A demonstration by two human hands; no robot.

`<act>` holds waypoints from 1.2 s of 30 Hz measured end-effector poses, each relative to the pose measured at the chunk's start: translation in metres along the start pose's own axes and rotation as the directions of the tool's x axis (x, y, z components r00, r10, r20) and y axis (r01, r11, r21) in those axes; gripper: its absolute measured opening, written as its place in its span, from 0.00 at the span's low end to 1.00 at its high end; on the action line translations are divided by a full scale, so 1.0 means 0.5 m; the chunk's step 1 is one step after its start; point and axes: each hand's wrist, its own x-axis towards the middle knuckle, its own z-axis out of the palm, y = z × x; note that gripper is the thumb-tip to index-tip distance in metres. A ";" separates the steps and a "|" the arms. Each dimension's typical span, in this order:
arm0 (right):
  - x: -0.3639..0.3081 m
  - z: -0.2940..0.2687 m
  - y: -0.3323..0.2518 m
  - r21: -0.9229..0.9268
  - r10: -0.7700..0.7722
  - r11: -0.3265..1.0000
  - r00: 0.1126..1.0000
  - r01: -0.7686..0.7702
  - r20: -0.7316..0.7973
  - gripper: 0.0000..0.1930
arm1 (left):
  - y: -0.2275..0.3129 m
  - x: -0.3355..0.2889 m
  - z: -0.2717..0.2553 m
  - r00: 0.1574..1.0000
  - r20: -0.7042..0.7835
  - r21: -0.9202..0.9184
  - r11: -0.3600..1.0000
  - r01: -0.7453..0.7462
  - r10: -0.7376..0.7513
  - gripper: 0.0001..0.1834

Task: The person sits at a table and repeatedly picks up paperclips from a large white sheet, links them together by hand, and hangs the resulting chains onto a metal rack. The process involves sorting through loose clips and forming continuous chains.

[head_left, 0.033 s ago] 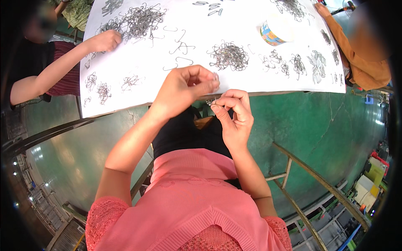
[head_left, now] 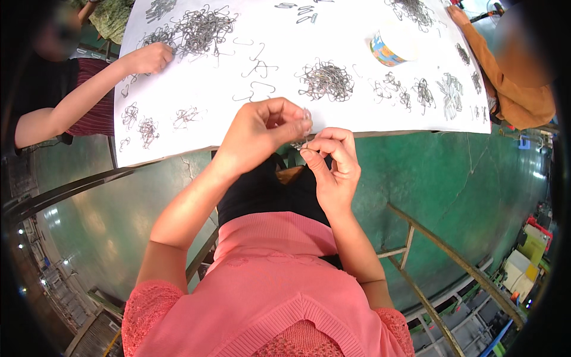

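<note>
Just off the table's front edge, my left hand (head_left: 260, 132) pinches a small shiny wire piece (head_left: 307, 113) between thumb and fingertips. Below and to its right, my right hand (head_left: 336, 163) has thumb and index finger closed on another small metal wire piece (head_left: 295, 146); its exact kind is too small to tell. The two hands' fingertips are close together. Beyond them on the white tabletop (head_left: 226, 128) lies a tangled pile of bent wire hooks (head_left: 326, 81). A few loose wire hooks (head_left: 262, 68) are spread to its left.
A larger heap of wire hooks (head_left: 205, 31) lies at the far left, by a co-worker's hand (head_left: 150, 58). A colourful paper tub (head_left: 388, 49) stands at the back right. Several small piles (head_left: 423, 92) sit near the right side, where another person's arm (head_left: 476, 44) reaches in. A metal frame (head_left: 410, 238) stands below right.
My left hand has come down very slightly toward my right hand. Both still pinch their wire pieces.
</note>
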 end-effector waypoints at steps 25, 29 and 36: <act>0.190 0.074 0.003 -0.132 0.082 0.991 0.731 0.012 0.678 0.09 | -0.061 -0.084 -0.106 0.784 -0.326 0.322 0.842 -0.433 0.528 0.06; 0.276 0.140 0.018 -0.313 0.148 0.946 0.742 0.087 0.654 0.07 | -0.068 -0.093 -0.106 0.820 -0.270 0.271 0.857 -0.438 0.505 0.07; 0.366 0.316 0.154 -0.526 -0.154 0.607 0.737 0.596 0.658 0.18 | -0.093 -0.107 -0.082 0.822 -0.163 0.253 0.828 -0.500 0.546 0.09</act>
